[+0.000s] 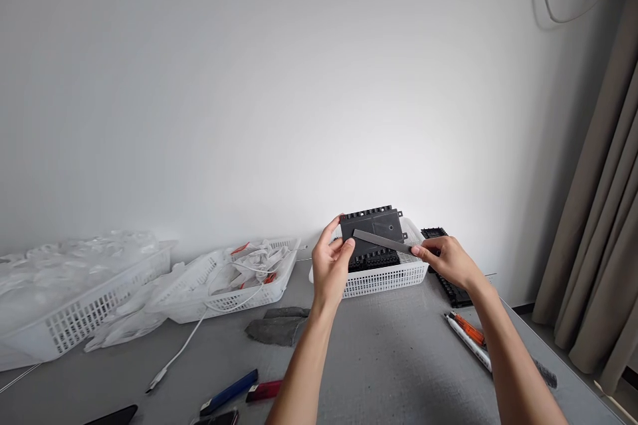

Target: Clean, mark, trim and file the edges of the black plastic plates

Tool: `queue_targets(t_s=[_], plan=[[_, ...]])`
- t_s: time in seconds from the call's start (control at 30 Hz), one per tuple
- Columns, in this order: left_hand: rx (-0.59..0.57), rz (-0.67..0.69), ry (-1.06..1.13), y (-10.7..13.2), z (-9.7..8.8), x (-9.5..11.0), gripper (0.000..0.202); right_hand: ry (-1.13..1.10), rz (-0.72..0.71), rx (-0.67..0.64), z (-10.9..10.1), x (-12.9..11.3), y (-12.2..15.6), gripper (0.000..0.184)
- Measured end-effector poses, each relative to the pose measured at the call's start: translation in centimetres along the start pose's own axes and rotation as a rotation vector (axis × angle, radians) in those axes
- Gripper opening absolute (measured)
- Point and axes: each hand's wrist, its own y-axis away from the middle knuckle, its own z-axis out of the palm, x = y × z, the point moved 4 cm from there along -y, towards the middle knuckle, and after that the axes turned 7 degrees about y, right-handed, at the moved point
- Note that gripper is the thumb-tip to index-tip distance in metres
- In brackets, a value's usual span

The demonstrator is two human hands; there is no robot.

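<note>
My left hand (pixel 333 260) grips the left edge of a black rectangular plastic panel (pixel 375 229), holding it upright above a white basket. My right hand (pixel 447 260) pinches the right end of a thin grey metal strip (pixel 381 241), which lies slanted across the panel's face. Both hands are raised over the grey table (pixel 379 352), fingers closed on what they hold.
The white slotted basket (pixel 386 275) under the panel holds more black parts. Another black part (pixel 448 285) lies to its right. Baskets with white bags and cables (pixel 249 275) stand at left. Grey cloth (pixel 279 327), a blue cutter (pixel 228 394), a red item (pixel 264 390), and pens (pixel 468 333) lie on the table. A curtain (pixel 598 212) hangs at right.
</note>
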Motion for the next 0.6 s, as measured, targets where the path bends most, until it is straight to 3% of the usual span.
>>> queue_targets(t_s=[0.6], plan=[[0.01, -0.053, 0.016, 0.06, -0.04, -0.13, 0.08, 0.062, -0.007, 0.004, -0.75, 0.47, 0.29, 0.054]])
